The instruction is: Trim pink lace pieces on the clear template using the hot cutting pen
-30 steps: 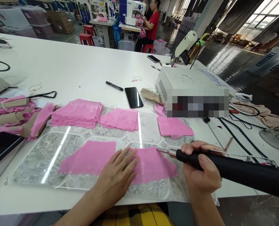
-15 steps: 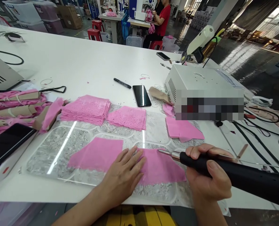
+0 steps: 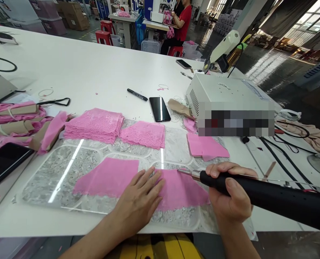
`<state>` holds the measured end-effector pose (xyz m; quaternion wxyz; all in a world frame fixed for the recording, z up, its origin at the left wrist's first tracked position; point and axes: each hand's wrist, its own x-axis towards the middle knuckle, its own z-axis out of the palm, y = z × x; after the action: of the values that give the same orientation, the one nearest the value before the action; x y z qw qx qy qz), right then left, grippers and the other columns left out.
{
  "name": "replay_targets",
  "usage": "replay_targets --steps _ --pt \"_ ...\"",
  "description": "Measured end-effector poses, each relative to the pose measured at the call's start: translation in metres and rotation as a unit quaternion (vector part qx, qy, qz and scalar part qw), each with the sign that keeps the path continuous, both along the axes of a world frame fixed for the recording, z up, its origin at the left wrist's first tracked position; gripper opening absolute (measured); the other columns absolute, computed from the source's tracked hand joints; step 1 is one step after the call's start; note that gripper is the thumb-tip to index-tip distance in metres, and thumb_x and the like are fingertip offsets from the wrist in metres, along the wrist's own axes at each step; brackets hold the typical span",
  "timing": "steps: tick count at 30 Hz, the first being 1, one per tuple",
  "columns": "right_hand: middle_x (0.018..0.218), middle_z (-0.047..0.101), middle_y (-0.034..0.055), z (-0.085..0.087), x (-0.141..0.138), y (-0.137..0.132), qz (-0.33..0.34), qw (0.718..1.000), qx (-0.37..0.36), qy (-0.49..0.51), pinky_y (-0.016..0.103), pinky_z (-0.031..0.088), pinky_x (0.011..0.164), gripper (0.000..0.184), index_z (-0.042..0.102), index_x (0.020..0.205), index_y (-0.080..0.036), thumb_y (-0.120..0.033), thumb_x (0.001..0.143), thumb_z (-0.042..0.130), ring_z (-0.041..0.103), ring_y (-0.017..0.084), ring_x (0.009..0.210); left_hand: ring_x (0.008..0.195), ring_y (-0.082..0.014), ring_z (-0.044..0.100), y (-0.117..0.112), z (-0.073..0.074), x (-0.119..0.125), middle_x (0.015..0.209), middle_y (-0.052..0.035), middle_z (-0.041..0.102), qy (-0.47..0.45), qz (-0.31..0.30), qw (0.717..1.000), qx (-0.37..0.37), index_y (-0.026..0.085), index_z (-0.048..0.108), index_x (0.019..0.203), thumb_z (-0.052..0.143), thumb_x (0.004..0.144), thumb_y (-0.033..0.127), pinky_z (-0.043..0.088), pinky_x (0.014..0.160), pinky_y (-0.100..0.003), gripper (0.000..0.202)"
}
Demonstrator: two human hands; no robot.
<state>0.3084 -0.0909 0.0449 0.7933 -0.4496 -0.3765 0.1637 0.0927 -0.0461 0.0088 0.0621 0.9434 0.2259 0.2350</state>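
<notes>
A pink lace strip (image 3: 108,177) lies flat on a clear cutting plate (image 3: 41,180) at the table's near edge. My left hand (image 3: 140,198) rests open on the middle of the strip, fingers flat and spread. My right hand (image 3: 230,196) is wrapped round a black hot-cutter handle (image 3: 270,199). Its metal tip (image 3: 185,172) touches the strip's upper edge just right of my left fingers.
Stacks of pink lace pieces (image 3: 95,124) (image 3: 143,133) and cut pink pieces (image 3: 207,146) lie behind the plate. A phone (image 3: 160,108), a marker (image 3: 137,94), a white control box (image 3: 224,97) and black cables (image 3: 284,158) are close by. Bundled lace rolls (image 3: 14,122) lie left. A person in red sits far back.
The view shifted slightly. Both hands keep their hold and place; the cutter tip stays at the strip's upper edge.
</notes>
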Motion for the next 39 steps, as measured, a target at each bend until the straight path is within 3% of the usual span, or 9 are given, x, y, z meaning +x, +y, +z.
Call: replay_targets --steps 9,23,30,39 --pt "0.07 0.057 -0.0024 0.004 0.016 -0.003 -0.07 0.995 0.019 0.062 0.031 0.046 0.053 0.014 0.057 0.075 -0.02 -0.018 0.062 0.055 0.051 0.012 0.055 0.129 -0.0297 0.05 0.0 0.001 0.001 0.131 -0.0092 0.061 -0.013 0.006 1.0 0.01 0.014 0.063 0.119 0.043 0.098 0.022 0.048 0.102 -0.046 0.03" --pt "0.073 0.059 -0.0021 0.002 0.014 -0.001 -0.039 0.999 0.018 0.031 0.033 0.048 0.056 0.012 0.057 0.079 -0.021 -0.017 0.067 0.059 0.055 0.013 0.056 0.133 -0.0301 0.044 0.003 -0.004 -0.002 0.136 -0.011 0.056 0.0 -0.004 1.0 0.025 0.013 0.06 0.124 0.044 0.097 0.019 0.044 0.104 -0.047 0.032" --pt "0.072 0.058 -0.0015 0.004 0.026 -0.018 -0.066 0.996 0.021 0.058 0.031 0.047 0.055 0.013 0.058 0.078 -0.02 -0.017 0.066 0.054 0.052 0.011 0.056 0.135 -0.0309 0.041 0.005 -0.006 -0.003 0.139 -0.0111 0.053 0.01 -0.014 0.999 0.032 0.013 0.059 0.126 0.044 0.096 0.019 0.042 0.105 -0.047 0.033" --pt "0.073 0.057 -0.0013 0.002 0.026 -0.025 -0.048 0.997 0.016 0.056 0.031 0.048 0.054 0.012 0.058 0.079 -0.02 -0.018 0.067 0.055 0.052 0.011 0.056 0.135 -0.0323 0.041 0.005 -0.003 -0.003 0.14 -0.0124 0.052 0.025 -0.014 0.999 0.034 0.011 0.058 0.127 0.046 0.096 0.018 0.045 0.103 -0.049 0.034"
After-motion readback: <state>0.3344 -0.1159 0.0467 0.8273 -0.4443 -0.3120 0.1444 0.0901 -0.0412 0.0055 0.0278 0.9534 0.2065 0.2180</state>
